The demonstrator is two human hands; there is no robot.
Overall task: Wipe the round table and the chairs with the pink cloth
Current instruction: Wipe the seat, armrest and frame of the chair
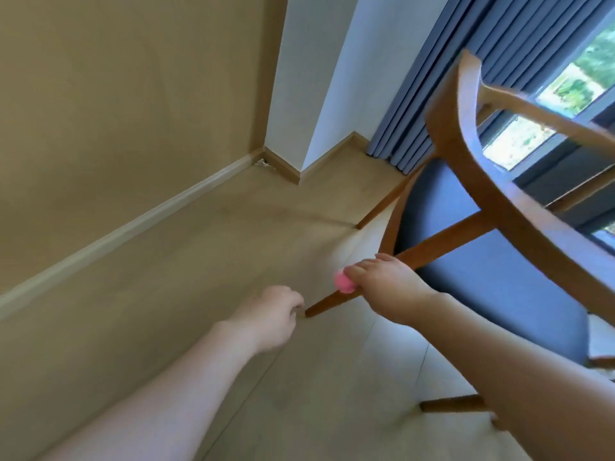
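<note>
A wooden chair [466, 181] with a blue padded seat [492, 281] fills the right side of the view. My right hand [389, 291] grips the pink cloth [344, 281] wrapped round the chair's front leg [442, 242], low down near the floor. Only a small bunch of the cloth shows past my fingers. My left hand [273, 314] hangs just left of that leg's foot, fingers loosely curled and holding nothing. The round table is out of view.
Light wooden floor [233, 261] spreads below, bordered by a beige wall with a skirting board [133, 224] on the left. A white wall corner [299, 128], blue curtains [466, 61] and a window [572, 88] stand behind the chair.
</note>
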